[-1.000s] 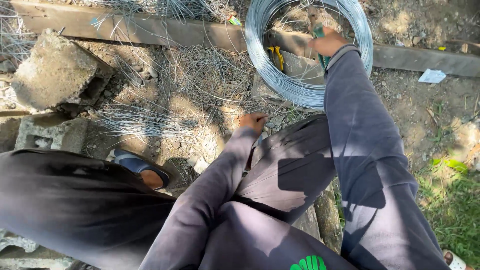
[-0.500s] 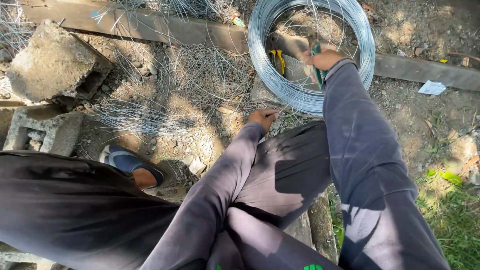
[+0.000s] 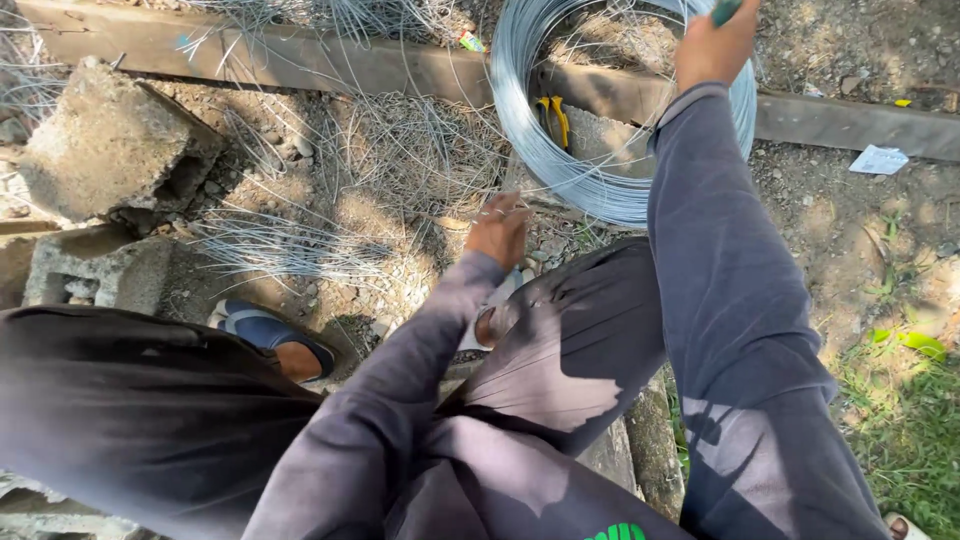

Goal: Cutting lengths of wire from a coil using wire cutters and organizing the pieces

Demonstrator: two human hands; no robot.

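Person crouched on bare ground beside a coil of grey wire (image 3: pixel 560 150), both hands out.

Broken concrete blocks (image 3: pixel 105 140) lie at the far left, a long timber plank (image 3: pixel 330 62) runs across the top, and the coil leans over it. Loose cut lengths of wire (image 3: pixel 300 245) already lie scattered in bundles on the dirt, so some cutting looks done, though most of the coil is unused. The right hand (image 3: pixel 712 42) is raised at the coil's upper rim, closed around a green-handled tool (image 3: pixel 724 10). The left hand (image 3: pixel 498 228) hangs low near the coil's bottom edge, fingers curled; whether it grips a strand I cannot tell. Yellow-handled pliers (image 3: pixel 553 118) rest inside the coil.
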